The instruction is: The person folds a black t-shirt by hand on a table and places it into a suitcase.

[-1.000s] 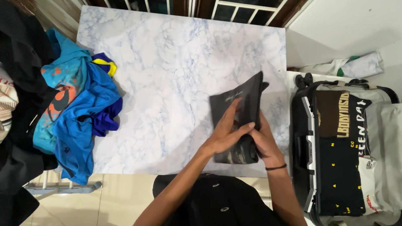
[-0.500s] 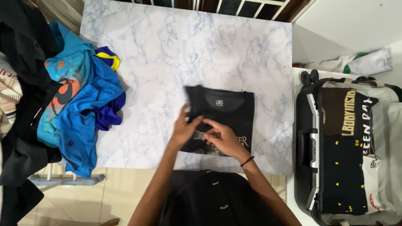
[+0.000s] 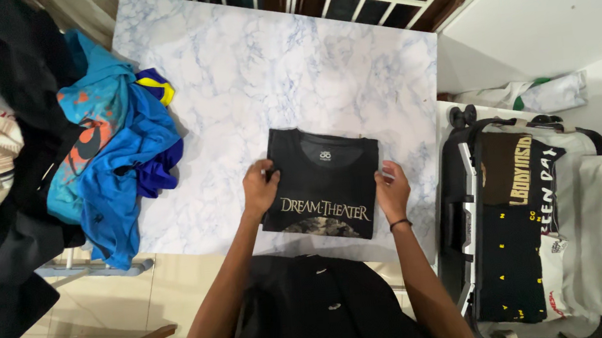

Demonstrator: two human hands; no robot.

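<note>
The fingers of the left hand [image 3: 260, 188] are curled over the left edge of the folded black T-shirt [image 3: 323, 184], thumb on top, pinching the fabric lightly. The fingers of the right hand [image 3: 392, 189] lie mostly extended along the shirt's right edge; whether they grip the cloth or merely press against it cannot be told from this view. A dark band sits on the right wrist.

The shirt lies flat on the marble-patterned table [image 3: 254, 77], front side up, collar pointing away from the person, folded to a neat rectangle near the table's front right area.

Risks, as judged from this position:
- The hold is on the two side edges only. If the shirt is lifted this way, the middle would likely sag and the tucked layers underneath could fall open.
- The left pinch appears to take the upper layers; a loose sleeve fold beneath may slip out.
- The shirt sits close to the table's front edge; a pull toward the body could drag its lower hem over.

Further out: a heap of blue garments [image 3: 113, 159] lies at the table's left edge, partly overhanging. An open suitcase [image 3: 524, 235], holding folded dark clothes, stands on the floor just right of the table.
</note>
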